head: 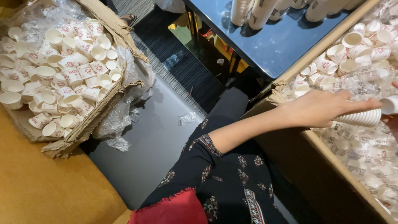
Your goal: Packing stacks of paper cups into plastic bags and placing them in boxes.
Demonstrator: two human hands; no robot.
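Left hand (321, 108) gripping stacked paper cups (360, 118) — over cup-filled box (306, 137)

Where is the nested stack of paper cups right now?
In the head view, far right: the stack of paper cups lies sideways in the left hand, over the right cardboard box of loose cups.

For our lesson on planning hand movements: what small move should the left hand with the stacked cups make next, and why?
Probably steady the nested stack of white paper cups: the left hand grips it sideways over the cardboard box while another white cup meets its end.
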